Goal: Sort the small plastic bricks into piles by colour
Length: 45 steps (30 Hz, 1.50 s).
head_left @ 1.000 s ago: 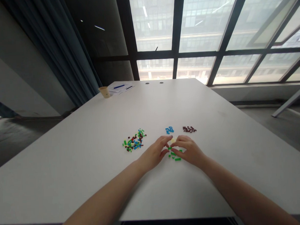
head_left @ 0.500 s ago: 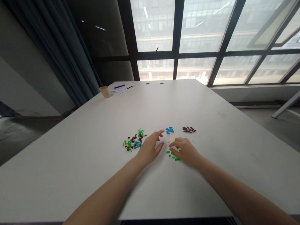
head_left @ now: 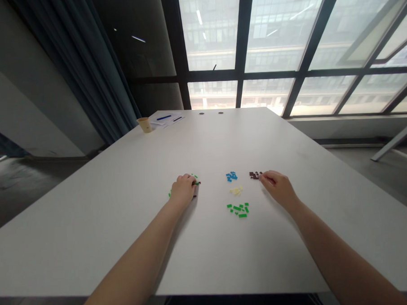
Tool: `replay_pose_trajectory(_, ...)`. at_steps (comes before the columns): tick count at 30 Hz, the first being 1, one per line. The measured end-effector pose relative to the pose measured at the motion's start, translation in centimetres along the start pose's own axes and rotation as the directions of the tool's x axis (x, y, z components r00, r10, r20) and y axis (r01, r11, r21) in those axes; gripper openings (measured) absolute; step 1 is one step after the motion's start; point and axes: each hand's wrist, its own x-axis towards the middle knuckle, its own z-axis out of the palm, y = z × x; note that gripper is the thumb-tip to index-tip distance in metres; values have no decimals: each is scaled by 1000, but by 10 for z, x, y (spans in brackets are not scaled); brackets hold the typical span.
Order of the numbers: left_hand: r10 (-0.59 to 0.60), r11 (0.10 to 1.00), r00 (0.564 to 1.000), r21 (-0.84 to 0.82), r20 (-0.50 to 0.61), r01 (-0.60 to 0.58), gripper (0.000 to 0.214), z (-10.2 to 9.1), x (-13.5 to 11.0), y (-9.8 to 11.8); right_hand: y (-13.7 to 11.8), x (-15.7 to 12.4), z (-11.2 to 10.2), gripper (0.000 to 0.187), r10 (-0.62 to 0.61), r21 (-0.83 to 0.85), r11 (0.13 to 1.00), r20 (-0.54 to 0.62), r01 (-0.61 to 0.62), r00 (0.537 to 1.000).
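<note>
Two busy spots on the white worktop, set wide apart. Over on the left, the left hand right on top of the mixed pile of toy bricks, palm down, fingers curled inward. Hides nearly all of it, too: just a few green and dark bits peeping out around the fingers. Hard to read the pile's long axis from here, and cannot tell about a brick inside that curl. Across to the right, the right hand at the right end of the dark brown bricks, thumb and fingertips drawn together. Touching the last bits or just beside? Cannot say, nor whether gripping one. Dark brown group directly left of those fingertips, strung out sideways, far nearer the right hand than the left. Between the hands, a column: blue bricks farthest from the body, cream bricks in the middle, green bricks nearest, with a long one lying crosswise at the front.
</note>
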Motion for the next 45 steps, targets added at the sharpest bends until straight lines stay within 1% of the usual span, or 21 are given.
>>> replay_pose_trajectory(4, -1, 1000, 1000, -23, 22, 2, 13, 2, 3, -1, 0, -1, 4, 28, -42, 5, 999, 30, 42, 999)
replay_pose_trajectory(7, 8, 999, 999, -41, 32, -7, 11, 2, 4, -2, -1, -2, 6, 28, -49, 10, 999, 50, 48, 998)
replay_pose_trajectory(12, 33, 999, 999, -13, -7, -33, 12, 4, 4, -4, -2, -2, 6, 28, -47, 4, 999, 66, 47, 997)
replay_pose_trajectory(17, 43, 998, 999, -39, -21, -44, 15, 3, 6, -3, -2, -2, 6, 28, -60, 12, 998, 65, 60, 996)
replay_pose_trajectory(24, 53, 989, 996, -134, -72, -62, 20, 3, 9, -6, -3, -2, 5, 27, -53, 14, 999, 90, 52, 994)
replay_pose_trajectory(27, 95, 969, 989, -219, -112, -118, 20, 5, 10, -7, -5, -2, 5, 27, -59, 18, 998, 95, 57, 994)
replay_pose_trajectory(29, 129, 938, 980, -302, -150, -170, 19, 6, 8, -2, -6, -2, 5, 27, -67, 22, 998, 94, 65, 993)
replay_pose_trajectory(32, 185, 874, 947, -396, -262, -281, 26, 4, 0, 13, -9, -3, 7, 28, -99, 31, 995, 95, 97, 991)
replay_pose_trajectory(34, 250, 836, 901, -390, -356, -386, 28, 2, -8, 28, -14, -5, 9, 27, -137, 53, 990, 102, 132, 985)
replay_pose_trajectory(36, 330, 801, 845, -349, -421, -487, 26, 0, -17, 42, -21, -7, 10, 26, -171, 81, 983, 118, 162, 978)
replay_pose_trajectory(38, 404, 769, 800, -310, -444, -560, 24, -2, -25, 54, -29, -9, 11, 23, -202, 106, 976, 138, 189, 970)
replay_pose_trajectory(40, 453, 749, 773, -282, -443, -600, 24, -3, -30, 62, -36, -11, 12, 20, -234, 123, 969, 154, 217, 960)
replay_pose_trajectory(42, 483, 744, 759, -251, -438, -619, 23, -3, -33, 65, -42, -14, 13, 16, -265, 133, 960, 158, 245, 951)
replay_pose_trajectory(45, 499, 755, 749, -207, -435, -623, 23, -4, -33, 66, -45, -16, 15, 12, -292, 139, 953, 170, 270, 941)
